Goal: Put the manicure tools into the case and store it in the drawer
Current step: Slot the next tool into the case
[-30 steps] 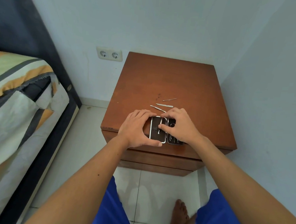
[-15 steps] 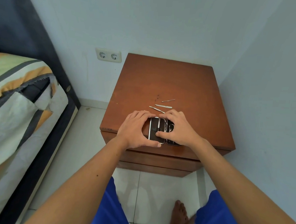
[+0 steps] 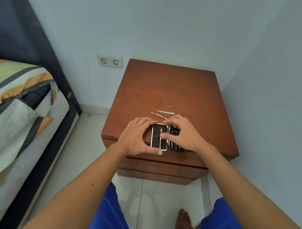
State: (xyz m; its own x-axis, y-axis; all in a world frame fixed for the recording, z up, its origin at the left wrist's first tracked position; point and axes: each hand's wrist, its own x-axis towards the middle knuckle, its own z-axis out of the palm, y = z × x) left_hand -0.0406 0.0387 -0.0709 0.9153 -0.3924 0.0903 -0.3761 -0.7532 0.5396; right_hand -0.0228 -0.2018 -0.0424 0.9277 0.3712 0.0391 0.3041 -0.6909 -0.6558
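On the wooden nightstand (image 3: pixel 165 90), left hand (image 3: pixel 136 136) still braces the open case (image 3: pixel 160 137) while right hand (image 3: pixel 182 133) has pressed a tool in; three tools (image 3: pixel 165 112) remain loose.

Open manicure case (image 3: pixel 160 138) lay flat near the front edge of a brown wooden nightstand's tabletop (image 3: pixel 165 87). Left hand (image 3: pixel 136 138) cupped the case's left half, thumb at its front corner. Right hand (image 3: pixel 184 133) rested over the right half, thumb pressing a tool inside. Three slim metal tools (image 3: pixel 165 112) lay loose just behind the hands. Double wall socket (image 3: pixel 110 61); bed (image 3: pixel 19 107) to the left.
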